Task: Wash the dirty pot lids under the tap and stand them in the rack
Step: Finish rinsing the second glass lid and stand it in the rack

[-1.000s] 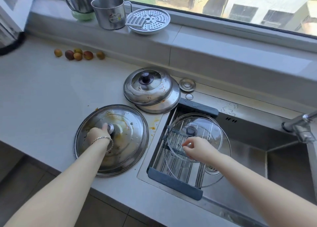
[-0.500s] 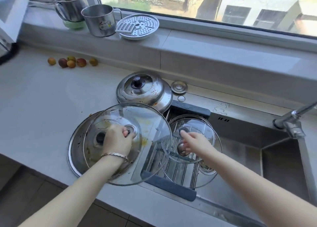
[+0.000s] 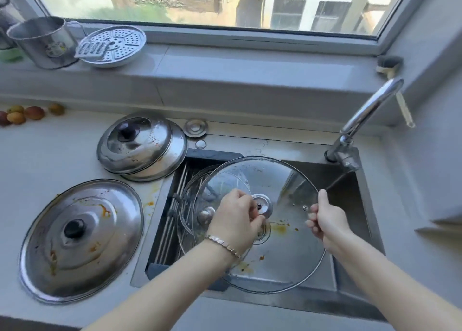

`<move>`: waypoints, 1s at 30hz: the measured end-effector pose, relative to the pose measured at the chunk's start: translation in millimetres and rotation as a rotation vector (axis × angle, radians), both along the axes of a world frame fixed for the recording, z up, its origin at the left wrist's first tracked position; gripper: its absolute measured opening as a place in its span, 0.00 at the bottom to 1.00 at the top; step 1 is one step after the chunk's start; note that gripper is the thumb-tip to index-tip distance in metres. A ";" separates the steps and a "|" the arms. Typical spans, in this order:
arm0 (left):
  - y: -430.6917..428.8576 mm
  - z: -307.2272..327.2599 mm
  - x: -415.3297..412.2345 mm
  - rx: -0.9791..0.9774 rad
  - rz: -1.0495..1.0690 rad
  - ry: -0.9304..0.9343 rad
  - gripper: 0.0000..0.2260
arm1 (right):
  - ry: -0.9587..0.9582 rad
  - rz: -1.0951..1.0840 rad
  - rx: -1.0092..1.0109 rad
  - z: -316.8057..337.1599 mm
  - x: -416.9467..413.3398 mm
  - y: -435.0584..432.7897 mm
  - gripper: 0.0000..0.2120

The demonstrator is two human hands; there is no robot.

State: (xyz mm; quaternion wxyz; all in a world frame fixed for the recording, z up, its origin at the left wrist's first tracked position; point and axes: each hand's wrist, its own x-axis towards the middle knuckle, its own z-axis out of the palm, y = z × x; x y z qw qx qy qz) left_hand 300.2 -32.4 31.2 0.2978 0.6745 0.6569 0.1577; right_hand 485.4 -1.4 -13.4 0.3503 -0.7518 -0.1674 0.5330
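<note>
The large round clear glass lid [image 3: 282,253] is held tilted over the stainless steel sink [image 3: 355,205]. Its metal centre knob is pinched in the grip of the left hand [image 3: 235,220], fingers curled on it. Its right rim is clamped in the grip of the right hand [image 3: 325,220], thumb laid along the edge. Orange smears are seen on the glass beside the knob and at the near edge.

Just left, the steel wire rack [image 3: 170,225] is set in the sink, with smaller clear glass lids [image 3: 191,200] resting in it; whether they stand upright cannot be told. On the tabletop [image 3: 37,161] to the left a wide stained stainless steel lid [image 3: 80,238] is laid flat, and farther back two domed stainless steel lids [image 3: 135,143] are stacked. At the far right a thin stream appears to fall from the curved chrome tap [image 3: 367,108] toward the held lid's far rim.

The glass could slip once it is wetted, since the knob is only pinched. Its left edge overlaps the racked lids and could be knocked against them. Water could be thrown off the tilted surface onto the tabletop.
</note>
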 end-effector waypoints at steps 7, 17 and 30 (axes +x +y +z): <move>21.3 -27.4 2.8 -0.252 0.456 -0.124 0.31 | -0.009 -0.109 -0.073 -9.9 82.1 -6.7 0.21; 42.7 -31.8 34.4 -0.661 0.859 -1.186 0.27 | 0.059 0.054 -0.024 -24.1 104.9 33.5 0.21; 57.6 -30.7 51.1 -0.440 0.884 -0.984 0.27 | -0.245 0.308 -0.136 -41.8 118.3 124.8 0.24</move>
